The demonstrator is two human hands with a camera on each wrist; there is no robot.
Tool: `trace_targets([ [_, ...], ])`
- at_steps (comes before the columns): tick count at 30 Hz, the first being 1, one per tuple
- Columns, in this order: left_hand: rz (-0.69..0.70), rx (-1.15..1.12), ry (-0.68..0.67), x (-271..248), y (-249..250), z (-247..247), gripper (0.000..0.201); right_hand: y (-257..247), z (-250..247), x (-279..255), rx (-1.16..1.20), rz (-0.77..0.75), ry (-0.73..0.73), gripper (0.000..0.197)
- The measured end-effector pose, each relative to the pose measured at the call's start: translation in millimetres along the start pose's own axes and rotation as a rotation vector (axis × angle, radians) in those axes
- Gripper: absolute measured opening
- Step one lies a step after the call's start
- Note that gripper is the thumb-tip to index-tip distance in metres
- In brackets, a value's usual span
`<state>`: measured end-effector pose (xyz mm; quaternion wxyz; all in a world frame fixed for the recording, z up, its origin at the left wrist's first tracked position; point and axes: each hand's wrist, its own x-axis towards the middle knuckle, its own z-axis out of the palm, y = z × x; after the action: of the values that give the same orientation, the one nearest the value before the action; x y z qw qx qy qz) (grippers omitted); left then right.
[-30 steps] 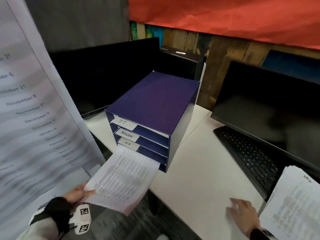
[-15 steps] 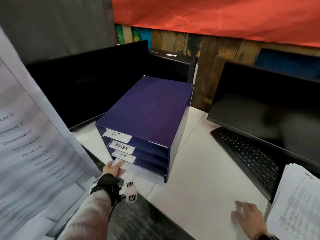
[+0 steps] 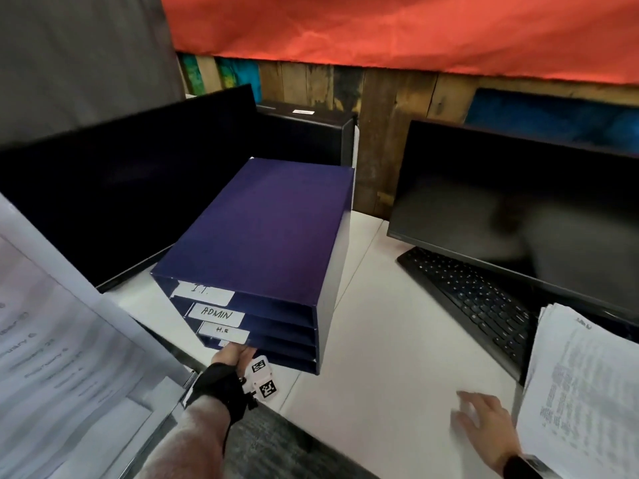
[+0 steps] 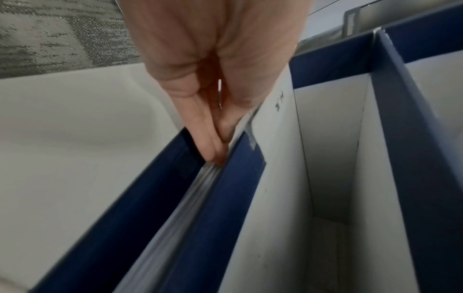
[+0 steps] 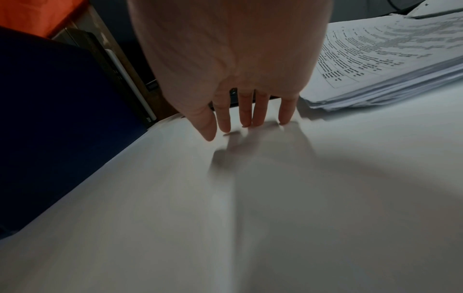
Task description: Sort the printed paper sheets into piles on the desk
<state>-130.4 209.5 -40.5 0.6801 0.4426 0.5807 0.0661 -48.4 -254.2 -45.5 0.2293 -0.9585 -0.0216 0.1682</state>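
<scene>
Where left-hand fingers (image 4: 213,146) press, white sheets (image 4: 175,214) lie stacked — edges blurred.

sheets in tray: white edges (image 4: 200,190), lying flat inside a slot of the blue sorter (image 3: 262,229)
loose stack: printed pages (image 3: 581,392), desk's right edge

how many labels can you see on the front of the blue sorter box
3 clearly: "I.T." on the top slot, "ADMIN" below it, "H.R" under that. A fourth may sit just beneath, hidden behind the left hand.
</scene>
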Motion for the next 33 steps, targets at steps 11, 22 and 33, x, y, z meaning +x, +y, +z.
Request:
trace_targets([
  [11, 0.264, 1.214, -0.176, -82, -7, 32, 0.044, 23, -35, -18, 0.232, -0.104, 0.168, 0.033],
  [22, 0.383, 0.985, -0.835, -215, -136, 288, 0.022, 153, -116, -28, 0.118, 0.471, 0.171, 0.046],
  [33, 0.242, 0.934, -0.86, -255, -210, 368, 0.036, 204, -116, -35, 0.173, 0.382, -0.025, 0.06],
])
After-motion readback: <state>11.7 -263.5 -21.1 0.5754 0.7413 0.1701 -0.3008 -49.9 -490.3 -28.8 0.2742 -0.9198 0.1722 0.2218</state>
